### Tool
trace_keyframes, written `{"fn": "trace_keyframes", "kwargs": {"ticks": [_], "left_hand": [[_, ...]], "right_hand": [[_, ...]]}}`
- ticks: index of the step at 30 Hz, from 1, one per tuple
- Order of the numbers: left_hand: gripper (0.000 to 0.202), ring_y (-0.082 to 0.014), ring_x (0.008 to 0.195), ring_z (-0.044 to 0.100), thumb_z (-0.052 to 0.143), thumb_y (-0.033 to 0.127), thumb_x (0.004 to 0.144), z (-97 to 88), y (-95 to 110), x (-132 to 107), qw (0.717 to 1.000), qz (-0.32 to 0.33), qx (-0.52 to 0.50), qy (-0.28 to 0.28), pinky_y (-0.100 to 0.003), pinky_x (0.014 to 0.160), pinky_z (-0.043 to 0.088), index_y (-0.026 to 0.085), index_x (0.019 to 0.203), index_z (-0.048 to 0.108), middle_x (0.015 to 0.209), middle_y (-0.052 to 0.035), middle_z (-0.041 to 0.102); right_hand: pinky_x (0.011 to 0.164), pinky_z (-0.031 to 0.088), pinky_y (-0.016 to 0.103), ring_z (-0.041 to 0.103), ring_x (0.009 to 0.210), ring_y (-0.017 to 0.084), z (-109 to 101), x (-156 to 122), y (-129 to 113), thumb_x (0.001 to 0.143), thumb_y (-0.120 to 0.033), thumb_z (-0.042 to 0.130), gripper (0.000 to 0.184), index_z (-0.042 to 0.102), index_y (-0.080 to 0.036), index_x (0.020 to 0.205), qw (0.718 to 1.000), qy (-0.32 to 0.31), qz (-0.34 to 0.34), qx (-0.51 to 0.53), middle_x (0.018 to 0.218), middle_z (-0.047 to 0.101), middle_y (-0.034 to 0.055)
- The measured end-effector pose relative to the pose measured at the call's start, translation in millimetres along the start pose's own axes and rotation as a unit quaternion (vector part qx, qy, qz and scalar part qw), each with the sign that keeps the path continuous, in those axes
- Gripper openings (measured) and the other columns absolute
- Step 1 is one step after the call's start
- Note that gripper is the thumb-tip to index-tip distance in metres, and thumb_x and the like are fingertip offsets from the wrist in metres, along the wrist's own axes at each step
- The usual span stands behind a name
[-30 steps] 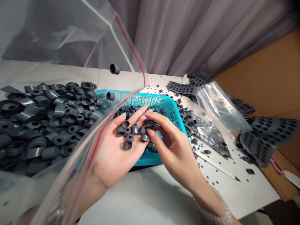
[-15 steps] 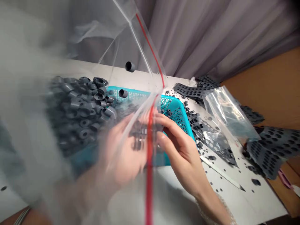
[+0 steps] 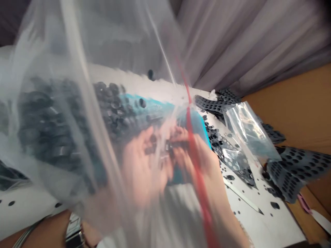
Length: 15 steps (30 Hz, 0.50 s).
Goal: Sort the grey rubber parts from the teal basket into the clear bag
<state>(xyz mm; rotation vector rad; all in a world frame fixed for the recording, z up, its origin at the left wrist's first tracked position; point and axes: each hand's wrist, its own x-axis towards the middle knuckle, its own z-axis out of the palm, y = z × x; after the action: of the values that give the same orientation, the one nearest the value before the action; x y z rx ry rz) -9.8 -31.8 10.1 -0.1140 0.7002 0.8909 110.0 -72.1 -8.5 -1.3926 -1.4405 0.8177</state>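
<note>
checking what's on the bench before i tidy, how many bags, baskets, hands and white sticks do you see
large zip bag: 1
small clear bag: 1
turquoise basket: 1
left hand and right hand: 2
white stick: 1
total: 6
grey rings are left out: too many and too blurred to count
</note>
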Motion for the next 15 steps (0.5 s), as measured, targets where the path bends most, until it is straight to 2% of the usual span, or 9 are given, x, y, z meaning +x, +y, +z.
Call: {"fn": "trace_keyframes", "kwargs": {"ticks": [3, 5, 7, 11, 15], "left_hand": [[0.040, -0.0214, 0.110, 0.063, 0.040, 0.033, 0.093, -3.9, 1.5, -1.0, 0.999, -0.006, -0.003, -0.053, -0.034, 0.091, 0.053, 0.018, 0.123, 0.062, 0.111, -0.0083, 0.068], [0.039, -0.0208, 0.110, 0.063, 0.042, 0.031, 0.092, -6.0, 1.6, -1.7, 0.997, -0.005, -0.002, -0.074, -0.034, 0.093, 0.052, 0.018, 0.123, 0.062, 0.112, -0.0076, 0.068], [0.038, -0.0203, 0.108, 0.063, 0.044, 0.030, 0.091, -5.4, 0.8, -2.6, 0.998, -0.002, -0.013, -0.056, -0.033, 0.092, 0.051, 0.017, 0.122, 0.062, 0.112, -0.0085, 0.067], [0.034, -0.0171, 0.094, 0.065, 0.047, 0.031, 0.090, -0.4, -1.5, -3.7, 1.000, 0.009, -0.024, 0.005, -0.028, 0.082, 0.053, 0.015, 0.112, 0.067, 0.107, -0.0089, 0.067], [0.031, -0.0114, 0.073, 0.062, 0.044, 0.027, 0.092, 0.5, -3.6, -2.1, 0.998, 0.014, -0.059, 0.006, -0.021, 0.062, 0.051, 0.013, 0.105, 0.068, 0.094, -0.0073, 0.066]], "right_hand": [[0.109, 0.041, 0.044, 0.045, 0.134, 0.025, 2.4, -1.4, 3.9, 0.085, -0.019, 0.058, 0.022, 0.062, -0.027, 0.106, 0.996, -0.001, -0.061, -0.065, 0.135, 0.058, 0.0030], [0.109, 0.041, 0.045, 0.044, 0.135, 0.025, 4.2, -2.0, 6.1, 0.086, -0.020, 0.058, 0.020, 0.062, -0.027, 0.104, 0.995, 0.011, -0.065, -0.077, 0.137, 0.057, 0.0029], [0.108, 0.043, 0.044, 0.045, 0.134, 0.025, 5.2, -1.4, 6.4, 0.086, -0.020, 0.057, 0.013, 0.062, -0.026, 0.097, 0.997, 0.020, -0.046, -0.055, 0.135, 0.059, 0.0023], [0.109, 0.043, 0.042, 0.048, 0.132, 0.022, 6.4, 1.3, 1.3, 0.088, -0.020, 0.057, 0.009, 0.062, -0.026, 0.094, 0.996, 0.015, -0.005, 0.086, 0.128, 0.063, 0.0011], [0.108, 0.043, 0.043, 0.050, 0.130, 0.023, 11.3, -1.1, -4.2, 0.088, -0.021, 0.059, 0.009, 0.063, -0.025, 0.095, 0.991, -0.003, 0.012, 0.133, 0.129, 0.062, 0.0029]]}}
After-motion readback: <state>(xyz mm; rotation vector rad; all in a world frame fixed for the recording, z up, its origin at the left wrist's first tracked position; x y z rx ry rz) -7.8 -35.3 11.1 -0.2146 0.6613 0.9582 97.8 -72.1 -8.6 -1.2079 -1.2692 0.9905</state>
